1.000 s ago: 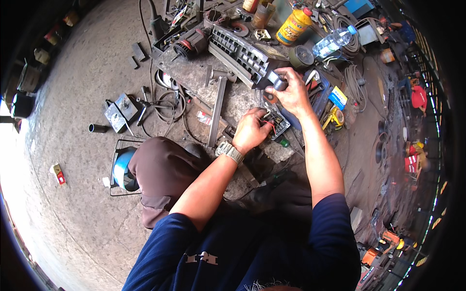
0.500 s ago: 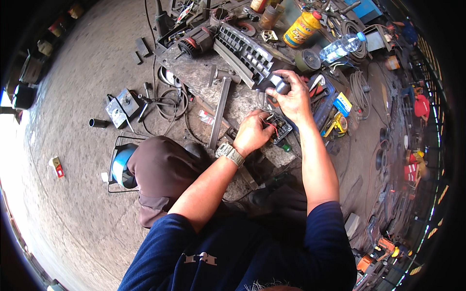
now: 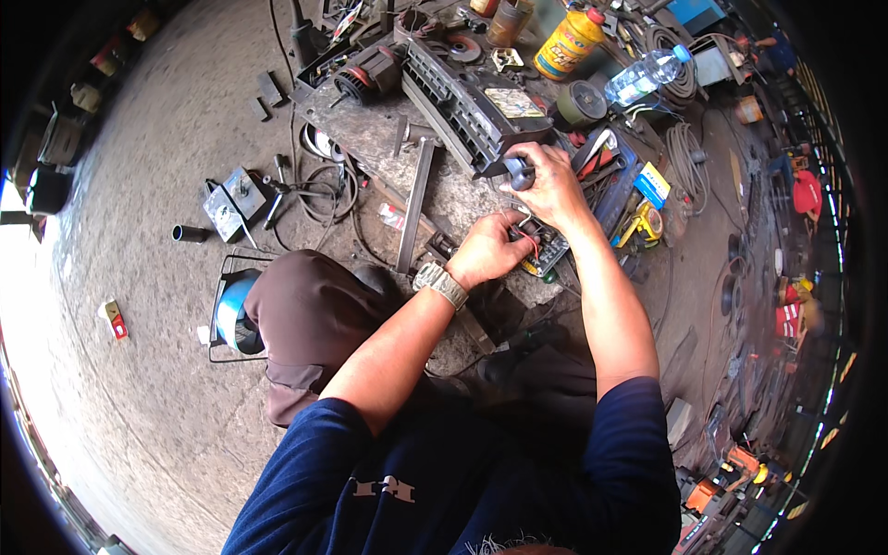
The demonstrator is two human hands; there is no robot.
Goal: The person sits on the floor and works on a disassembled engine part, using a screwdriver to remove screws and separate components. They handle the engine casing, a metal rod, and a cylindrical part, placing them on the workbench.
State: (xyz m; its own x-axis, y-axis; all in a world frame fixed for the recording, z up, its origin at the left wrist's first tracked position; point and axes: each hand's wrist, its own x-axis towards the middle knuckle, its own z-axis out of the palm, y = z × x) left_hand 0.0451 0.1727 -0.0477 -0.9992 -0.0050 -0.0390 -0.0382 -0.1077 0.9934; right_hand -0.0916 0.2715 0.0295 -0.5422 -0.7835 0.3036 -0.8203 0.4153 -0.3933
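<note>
I see a small circuit board (image 3: 546, 252) with red wires lying on the stained slab (image 3: 370, 139) just past my knees, and my left hand (image 3: 488, 248) rests on its near edge, fingers curled together and pinching at the wires; whether they actually grip one I cannot tell. At twelve o'clock from the board my right hand (image 3: 552, 182) is closed around a dark knob-like part (image 3: 518, 172), fingers wrapped tight on it, right at the corner of a long dark slotted metal casing (image 3: 467, 97) that runs off toward eleven o'clock. A wristwatch (image 3: 440, 283) with a metal band sits on my left wrist. At nine o'clock from the board a flat metal bar (image 3: 414, 208) lies on the slab, pointing away from me. At three o'clock, just beside the board, I see a tray of tools (image 3: 618, 190) with a blue and yellow box (image 3: 651, 183) against it. Farther out at one o'clock stand a yellow bottle (image 3: 569, 42) with a red cap and a clear water bottle (image 3: 645, 77) lying tilted. At eleven o'clock, well apart, an electric motor (image 3: 368, 74) sits at the slab's far end. At nine o'clock, beyond my left knee, a blue spool in a wire frame (image 3: 231, 310) rests on the concrete floor (image 3: 157, 398).
</note>
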